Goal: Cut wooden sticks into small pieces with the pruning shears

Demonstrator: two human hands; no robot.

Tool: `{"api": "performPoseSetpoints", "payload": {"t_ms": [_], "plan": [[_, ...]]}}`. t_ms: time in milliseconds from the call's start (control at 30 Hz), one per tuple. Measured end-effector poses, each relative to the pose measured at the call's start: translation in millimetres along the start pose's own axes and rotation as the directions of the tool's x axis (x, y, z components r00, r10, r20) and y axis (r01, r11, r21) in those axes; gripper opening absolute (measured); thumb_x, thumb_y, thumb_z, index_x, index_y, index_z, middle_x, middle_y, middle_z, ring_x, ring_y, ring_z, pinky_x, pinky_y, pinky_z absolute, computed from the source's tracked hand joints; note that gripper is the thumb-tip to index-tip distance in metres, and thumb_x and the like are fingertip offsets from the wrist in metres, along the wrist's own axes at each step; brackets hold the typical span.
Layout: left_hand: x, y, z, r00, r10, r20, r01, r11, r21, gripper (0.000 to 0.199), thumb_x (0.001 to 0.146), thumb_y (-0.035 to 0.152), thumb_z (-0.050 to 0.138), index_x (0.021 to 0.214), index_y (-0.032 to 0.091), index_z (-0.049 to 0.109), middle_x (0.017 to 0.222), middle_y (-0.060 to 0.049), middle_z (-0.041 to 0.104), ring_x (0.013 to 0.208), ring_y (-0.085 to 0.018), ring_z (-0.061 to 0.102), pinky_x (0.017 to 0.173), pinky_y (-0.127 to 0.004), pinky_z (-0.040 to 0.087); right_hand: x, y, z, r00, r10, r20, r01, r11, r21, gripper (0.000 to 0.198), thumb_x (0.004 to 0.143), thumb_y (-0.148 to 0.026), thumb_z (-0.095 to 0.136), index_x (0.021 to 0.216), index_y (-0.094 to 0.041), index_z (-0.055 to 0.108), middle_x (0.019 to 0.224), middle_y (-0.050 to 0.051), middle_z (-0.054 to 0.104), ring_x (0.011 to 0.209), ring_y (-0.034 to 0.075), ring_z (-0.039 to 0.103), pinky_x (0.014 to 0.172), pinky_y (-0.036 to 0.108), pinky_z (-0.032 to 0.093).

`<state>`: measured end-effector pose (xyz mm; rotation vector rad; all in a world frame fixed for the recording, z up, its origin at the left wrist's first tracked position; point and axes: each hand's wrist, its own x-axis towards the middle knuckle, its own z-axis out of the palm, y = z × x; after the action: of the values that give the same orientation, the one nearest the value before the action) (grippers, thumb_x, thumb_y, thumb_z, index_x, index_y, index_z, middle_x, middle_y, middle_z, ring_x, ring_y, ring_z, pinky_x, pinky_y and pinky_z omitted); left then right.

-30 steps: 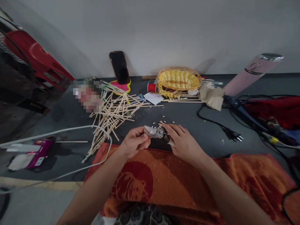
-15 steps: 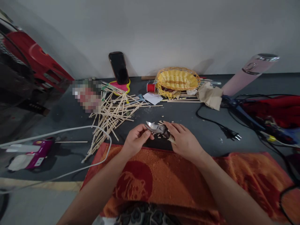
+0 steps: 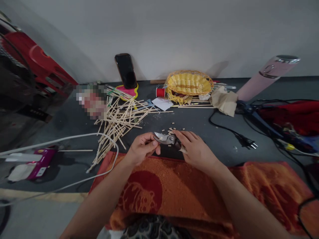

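My right hand [image 3: 198,149] is wrapped around the handles of a pair of pruning shears [image 3: 171,138], whose metal blades point left. At the blade tips, my left hand [image 3: 142,147] is closed in a pinch, thumb against fingers. Whatever sits in that pinch is too small or hidden to make out. Short cut bits of wooden stick [image 3: 171,129] lie scattered on the dark table just beyond and under the shears. A loose pile of thin wooden sticks [image 3: 122,116] spreads to the left of my hands.
An orange towel [image 3: 184,186] covers the near edge. Along the wall stand a phone [image 3: 126,71], a red thread spool [image 3: 160,92], a yellow basket [image 3: 189,83] and a pink flask [image 3: 265,79]. A black plug [image 3: 245,142] lies right; a white cable [image 3: 74,136] crosses left.
My left hand has shifted slightly left and down, its fingers still pinched. The shears have moved a little to the left, and more of the cut bits show behind them.
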<state>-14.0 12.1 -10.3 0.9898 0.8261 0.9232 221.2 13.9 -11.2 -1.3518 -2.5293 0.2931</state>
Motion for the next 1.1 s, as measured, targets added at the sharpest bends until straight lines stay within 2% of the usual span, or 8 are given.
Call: {"api": "performPoseSetpoints", "payload": {"t_ms": [233, 367, 467, 533, 600, 700, 833, 1100], "plan": [[-3, 3, -8, 0.962, -0.201, 0.186, 0.239, 0.949, -0.208, 0.024, 0.074, 0.034, 0.074, 0.083, 0.014, 0.064, 0.052, 0.000, 0.057, 0.034, 0.000, 0.016, 0.034, -0.017, 0.007, -1, 0, -4, 0.998, -0.061, -0.002, 0.061, 0.998, 0.024, 0.063, 0.082, -0.009, 0.047, 0.143, -0.020, 0.034, 0.131, 0.012, 0.053, 0.113, 0.025, 0.050, 0.095, 0.044, 0.044], [-6, 2, -10, 0.945, -0.233, 0.231, 0.283, 0.934, -0.217, 0.027, 0.070, 0.034, 0.077, 0.081, 0.014, 0.064, 0.050, 0.000, 0.055, 0.035, -0.001, 0.016, 0.034, -0.018, 0.007, -2, 0, -8, 0.995, -0.098, -0.004, 0.098, 0.995, 0.028, 0.064, 0.081, -0.009, 0.047, 0.143, -0.023, 0.034, 0.131, 0.010, 0.053, 0.114, 0.025, 0.051, 0.095, 0.044, 0.043], [-4, 0, -5, 0.966, -0.189, 0.177, 0.222, 0.955, -0.196, 0.025, 0.074, 0.035, 0.074, 0.083, 0.015, 0.062, 0.053, 0.000, 0.058, 0.035, -0.001, 0.018, 0.035, -0.018, 0.010, -2, 3, -7, 0.996, -0.086, -0.011, 0.086, 0.996, 0.021, 0.063, 0.081, -0.010, 0.048, 0.142, -0.021, 0.035, 0.129, 0.011, 0.055, 0.113, 0.025, 0.052, 0.095, 0.043, 0.044], [-1, -2, 0, 0.993, -0.093, 0.070, 0.102, 0.985, -0.135, 0.022, 0.080, 0.035, 0.069, 0.083, 0.015, 0.060, 0.057, -0.001, 0.062, 0.037, -0.002, 0.024, 0.037, -0.017, 0.016, -1, 6, -4, 0.998, -0.061, -0.026, 0.062, 0.998, 0.013, 0.061, 0.082, -0.012, 0.049, 0.142, -0.019, 0.036, 0.127, 0.012, 0.056, 0.112, 0.026, 0.052, 0.093, 0.044, 0.045], [2, -4, 4, 0.998, 0.036, -0.044, -0.036, 0.999, 0.000, 0.021, 0.084, 0.035, 0.064, 0.081, 0.015, 0.057, 0.065, -0.003, 0.066, 0.042, -0.003, 0.033, 0.042, -0.017, 0.023, 0, 8, -1, 0.998, -0.040, -0.042, 0.040, 0.999, 0.007, 0.059, 0.084, -0.016, 0.049, 0.142, -0.018, 0.036, 0.127, 0.013, 0.056, 0.112, 0.027, 0.052, 0.092, 0.044, 0.045], [3, -6, 7, 0.977, 0.171, -0.126, -0.136, 0.960, 0.246, 0.022, 0.085, 0.035, 0.063, 0.080, 0.015, 0.058, 0.072, -0.004, 0.068, 0.051, -0.006, 0.042, 0.048, -0.018, 0.032, 1, 7, 0, 0.998, -0.012, -0.061, 0.012, 1.000, -0.005, 0.058, 0.086, -0.018, 0.047, 0.142, -0.017, 0.035, 0.128, 0.014, 0.055, 0.112, 0.028, 0.051, 0.092, 0.045, 0.045], [0, -6, 6, 0.956, 0.253, -0.149, -0.171, 0.893, 0.415, 0.021, 0.086, 0.035, 0.060, 0.080, 0.014, 0.062, 0.076, -0.005, 0.070, 0.055, -0.009, 0.048, 0.054, -0.021, 0.039, 0, 3, -1, 0.998, 0.012, -0.059, -0.014, 0.999, -0.041, 0.061, 0.084, -0.016, 0.046, 0.144, -0.018, 0.032, 0.130, 0.014, 0.053, 0.112, 0.028, 0.050, 0.092, 0.046, 0.043], [0, -5, 4, 0.960, 0.231, -0.157, -0.154, 0.905, 0.396, 0.022, 0.086, 0.036, 0.060, 0.080, 0.015, 0.064, 0.072, -0.004, 0.070, 0.050, -0.009, 0.044, 0.050, -0.022, 0.033, 1, 1, 2, 0.999, 0.020, -0.039, -0.021, 0.999, -0.037, 0.058, 0.086, -0.015, 0.045, 0.143, -0.018, 0.033, 0.128, 0.014, 0.054, 0.112, 0.027, 0.049, 0.093, 0.045, 0.043]]}}
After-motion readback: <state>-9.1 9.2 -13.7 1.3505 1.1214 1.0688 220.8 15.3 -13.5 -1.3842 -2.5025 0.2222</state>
